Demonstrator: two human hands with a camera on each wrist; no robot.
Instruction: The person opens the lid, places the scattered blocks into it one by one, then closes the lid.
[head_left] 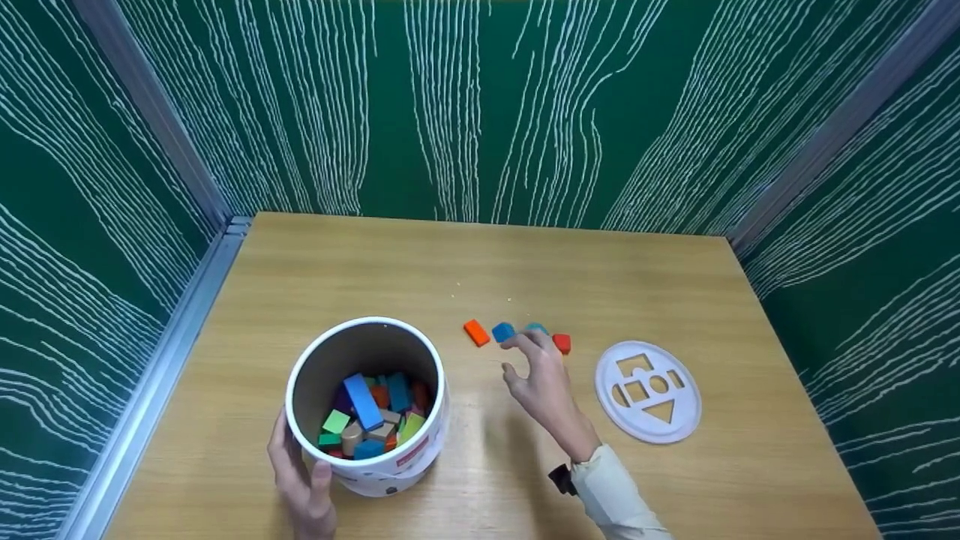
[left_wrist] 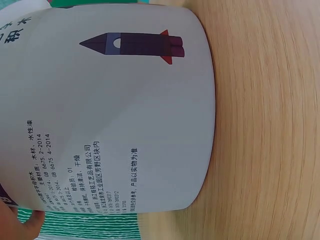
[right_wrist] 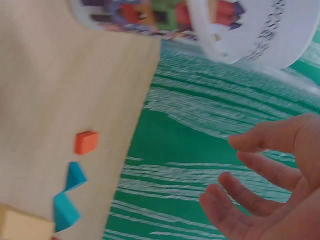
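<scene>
A white round bucket [head_left: 367,469] of coloured wooden blocks [head_left: 364,401] stands at the left, its top uncovered. My left hand [head_left: 300,480] holds its near left side; in the left wrist view only a bit of that hand shows beside the printed bucket wall [left_wrist: 150,120]. Over a short row of loose blocks hovers my right hand [head_left: 540,375], fingers apart and loosely bent with nothing between them. An orange block [head_left: 476,333], a blue block [head_left: 503,332] and a red block [head_left: 562,343] lie there. The hand partly hides a teal block [head_left: 537,328].
To the right lies a white round lid [head_left: 649,394] with shaped cut-outs. In the right wrist view a beige block [right_wrist: 25,225] is at the lower left corner. Green walls with white lines [head_left: 442,112] stand round the wooden table [head_left: 480,262].
</scene>
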